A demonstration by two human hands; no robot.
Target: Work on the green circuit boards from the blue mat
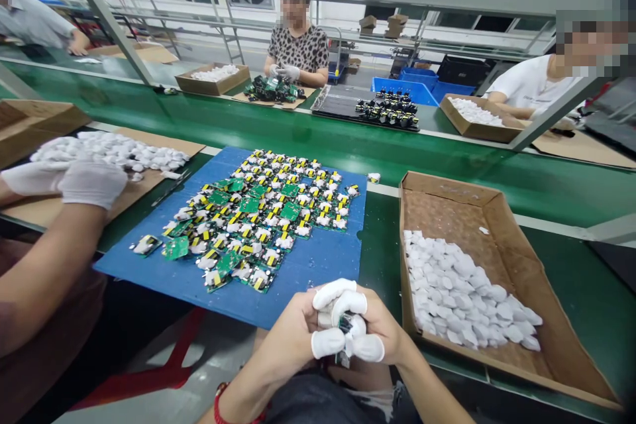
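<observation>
Both hands, left hand (298,338) and right hand (380,334), pinch a small circuit board (345,326) together at the near edge of the green surface (586,298); light, stiff and likely fragile, it seems best gripped by its edges, beside a blue mat (318,265) of boards

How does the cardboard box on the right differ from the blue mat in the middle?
The cardboard box is brown with raised walls; the blue mat lies flat. The box holds white pieces, heaped at one end; the mat carries green circuit boards, spread out. Both rest on the green bench.
</observation>
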